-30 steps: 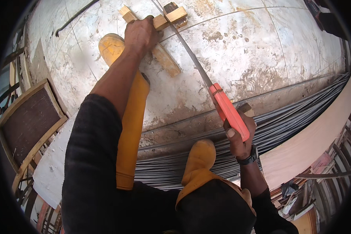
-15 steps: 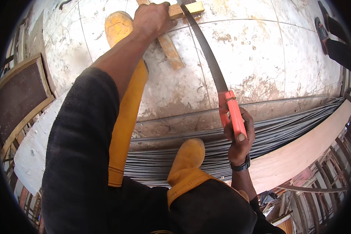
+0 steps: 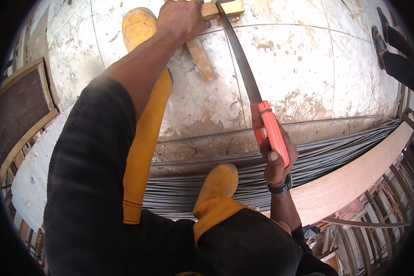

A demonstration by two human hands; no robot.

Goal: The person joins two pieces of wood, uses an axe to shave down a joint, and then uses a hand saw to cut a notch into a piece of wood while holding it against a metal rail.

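Observation:
My right hand (image 3: 278, 158) is wrapped round the red handle of a handsaw (image 3: 242, 64). The dark blade runs away from me, its far end across a short wooden piece (image 3: 210, 10) near the top edge. My left hand (image 3: 181, 19) is closed over that wood, to the left of the blade, pressing it down; its fingertips are partly hidden. Beneath lies another wooden strip (image 3: 200, 59), its near end sticking out toward me. The wood's yellowish end (image 3: 233, 7) is right of the blade.
My yellow boots (image 3: 140, 27) stand on the stained pale floor (image 3: 294, 73) and over a bundle of grey metal rods (image 3: 326, 154). A plywood strip (image 3: 349, 170) borders the rods. A framed dark board (image 3: 25, 108) is at left. Another person's foot (image 3: 378, 43) shows far right.
The saw and my right hand have shifted slightly away from me and to the left. The left hand keeps its hold on the wood. The whole view has moved a little.

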